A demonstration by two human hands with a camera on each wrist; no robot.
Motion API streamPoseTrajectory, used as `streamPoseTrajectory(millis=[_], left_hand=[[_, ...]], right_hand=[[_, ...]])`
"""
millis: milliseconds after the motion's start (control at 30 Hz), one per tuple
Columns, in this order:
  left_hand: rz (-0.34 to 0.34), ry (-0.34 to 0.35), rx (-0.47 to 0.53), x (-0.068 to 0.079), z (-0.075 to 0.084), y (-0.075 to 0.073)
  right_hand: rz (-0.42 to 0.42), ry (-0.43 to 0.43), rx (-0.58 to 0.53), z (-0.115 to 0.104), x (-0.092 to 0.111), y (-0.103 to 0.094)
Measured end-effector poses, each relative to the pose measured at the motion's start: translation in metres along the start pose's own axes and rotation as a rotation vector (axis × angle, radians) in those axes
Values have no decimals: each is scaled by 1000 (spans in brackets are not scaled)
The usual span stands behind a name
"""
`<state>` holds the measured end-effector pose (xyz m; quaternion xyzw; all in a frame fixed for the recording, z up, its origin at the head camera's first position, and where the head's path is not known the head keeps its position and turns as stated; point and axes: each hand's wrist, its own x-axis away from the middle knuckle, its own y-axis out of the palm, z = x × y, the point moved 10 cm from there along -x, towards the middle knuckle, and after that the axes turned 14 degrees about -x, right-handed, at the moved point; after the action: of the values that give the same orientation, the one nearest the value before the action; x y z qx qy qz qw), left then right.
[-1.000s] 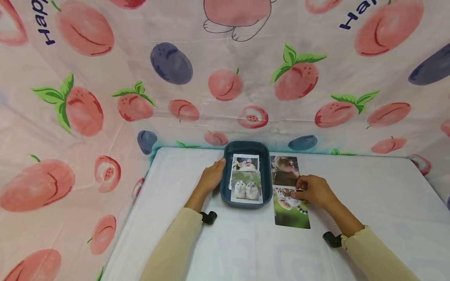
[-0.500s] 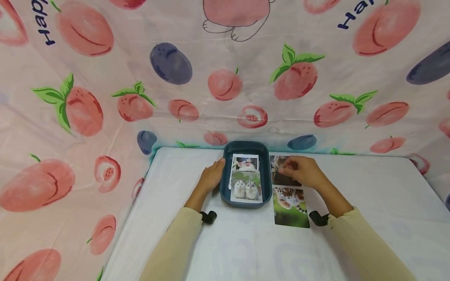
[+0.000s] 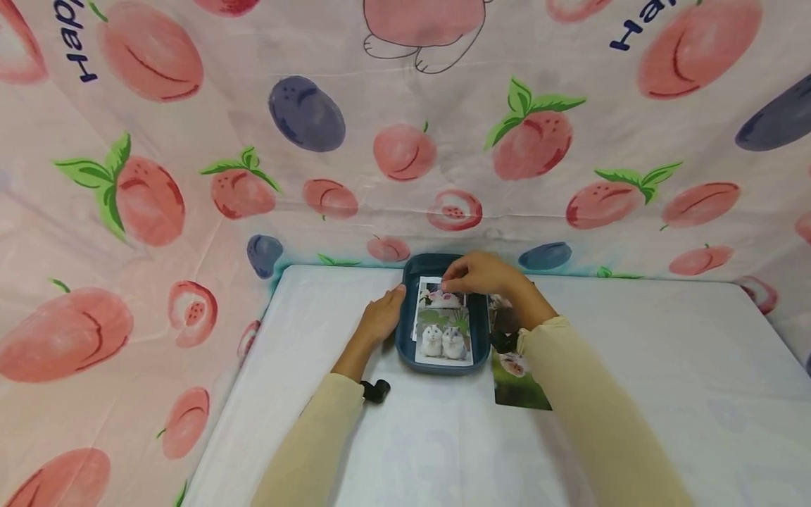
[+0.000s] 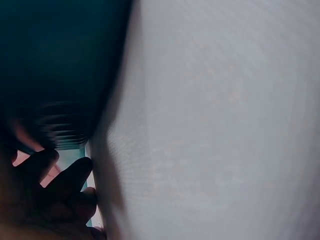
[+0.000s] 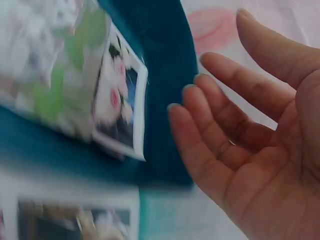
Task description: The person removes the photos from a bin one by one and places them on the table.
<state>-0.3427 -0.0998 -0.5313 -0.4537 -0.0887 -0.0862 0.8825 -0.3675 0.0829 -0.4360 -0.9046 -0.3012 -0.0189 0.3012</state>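
1 empty right hand [image 3: 484, 273], fingers loosely spread, seems mid-reach over photo cards [image 3: 445, 341] in the tray [image 3: 434, 263], lifting 1 calling for a pinch; left hand [image 3: 381, 317] touches the tray, grip unclear.

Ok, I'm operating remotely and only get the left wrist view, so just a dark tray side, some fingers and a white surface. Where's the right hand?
Observer: In the head view, the right hand is at the far right corner of the tray.
Operator: Is it holding anything?
Observer: No, the right wrist view shows nothing between its fingers.
Operator: And what's in the tray?
Observer: Overlapping picture cards; the nearest shows two pale, furry animals side by side.
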Motion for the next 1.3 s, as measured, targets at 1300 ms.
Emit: streamPoseTrajectory(millis=[1300], left_hand=[[-19, -44, -2, -1, -4, 2]], right_hand=[[-43, 177, 144, 31, -41, 40]])
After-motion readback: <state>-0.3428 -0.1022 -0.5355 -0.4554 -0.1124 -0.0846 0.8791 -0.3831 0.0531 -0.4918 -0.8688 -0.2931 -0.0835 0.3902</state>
